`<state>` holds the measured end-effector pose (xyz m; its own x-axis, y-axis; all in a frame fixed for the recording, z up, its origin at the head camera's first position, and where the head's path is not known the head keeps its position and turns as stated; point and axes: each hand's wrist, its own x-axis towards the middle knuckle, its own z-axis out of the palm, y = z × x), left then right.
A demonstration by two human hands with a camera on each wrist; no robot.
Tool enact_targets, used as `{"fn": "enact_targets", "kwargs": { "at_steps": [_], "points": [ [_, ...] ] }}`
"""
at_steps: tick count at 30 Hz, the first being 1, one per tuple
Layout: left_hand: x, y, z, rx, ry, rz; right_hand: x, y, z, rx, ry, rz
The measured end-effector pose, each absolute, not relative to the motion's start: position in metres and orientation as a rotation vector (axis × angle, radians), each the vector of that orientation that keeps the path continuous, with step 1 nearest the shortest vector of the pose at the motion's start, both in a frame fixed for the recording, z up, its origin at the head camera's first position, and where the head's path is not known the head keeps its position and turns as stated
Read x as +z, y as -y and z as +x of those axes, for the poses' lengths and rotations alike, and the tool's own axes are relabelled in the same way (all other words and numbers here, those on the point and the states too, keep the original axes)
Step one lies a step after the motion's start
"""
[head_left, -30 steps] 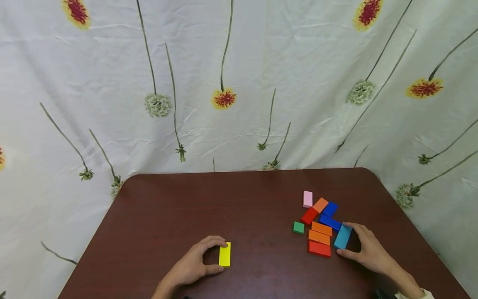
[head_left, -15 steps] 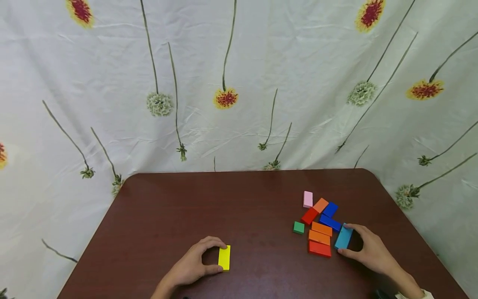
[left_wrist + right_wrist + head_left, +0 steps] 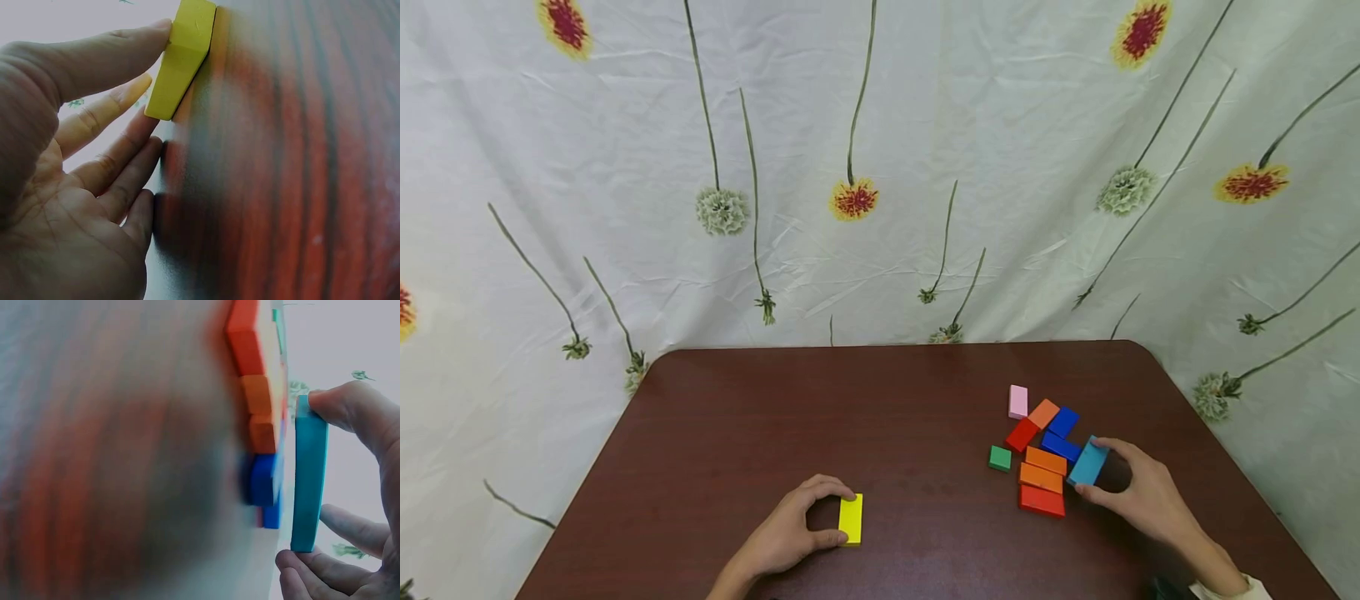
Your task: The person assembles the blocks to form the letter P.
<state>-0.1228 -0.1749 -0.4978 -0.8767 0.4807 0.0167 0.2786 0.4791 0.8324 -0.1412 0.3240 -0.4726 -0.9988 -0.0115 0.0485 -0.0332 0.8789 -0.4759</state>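
"Dark, wood-grained tabletop (image 3: 737, 433), with a white flower-printed cloth (image 3: 985, 108) behind it. What's at risk?"

"Start with the flat light-blue rectangular block (image 3: 1087, 461). The right hand (image 3: 1150, 496) pinches it end to end, thumb and fingertips spread just to its length, and the right wrist view shows it up off the tabletop."

"Could it slip?"

"I'd say so: contact is only at the ends, so slack pressure could let it pivot or drop. It's also just beside the dark-blue rectangular blocks (image 3: 1061, 446) and orange rectangular blocks (image 3: 1041, 477); a low or tilted swing might knock them askew."

"And the left hand (image 3: 786, 529)?"

"Same span, pinching a bright yellow rectangular block (image 3: 852, 521) by its ends, well apart to the left. I can't tell whether it bears on the tabletop. An uneven squeeze might skew it."

"Farther out?"

"The small green block (image 3: 1000, 457) stands apart, so probably safer."
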Motion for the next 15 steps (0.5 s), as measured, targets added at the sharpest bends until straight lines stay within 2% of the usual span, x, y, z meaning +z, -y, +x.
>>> {"fn": "enact_targets", "kwargs": {
  "at_steps": [15],
  "points": [
    [-0.499, 0.175, -0.123, 1.363, -2.498, 0.636, -0.462, -0.284, -0.155, 0.872, 2.857, 0.262]
  ]
}}
